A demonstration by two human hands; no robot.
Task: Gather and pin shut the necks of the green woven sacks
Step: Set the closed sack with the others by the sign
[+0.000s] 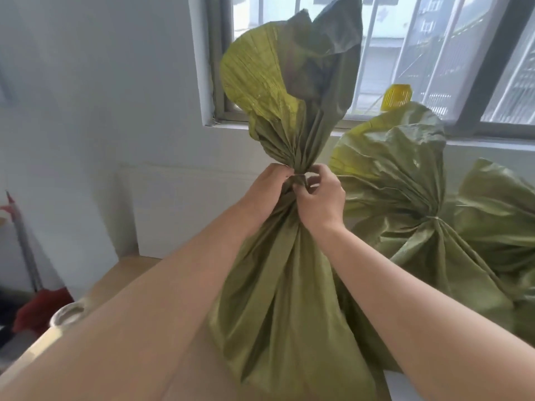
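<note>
A green woven sack [278,285] stands in front of me, its neck gathered into tight pleats and its top flaring open above. My left hand [267,186] is closed around the left side of the gathered neck. My right hand [320,198] pinches the neck from the right, fingertips on a thin tie or pin [299,178] that runs across the pleats. To the right sits a second green sack [405,180] whose neck is bound shut by a thin tie [432,218]. A third green sack [500,215] shows at the far right.
A window [405,53] with bars fills the wall behind the sacks, with a yellow plastic object [396,96] on its sill. A broom with a red head [37,305] leans at the left wall. A tape roll [68,314] lies on the brown surface [124,273] at lower left.
</note>
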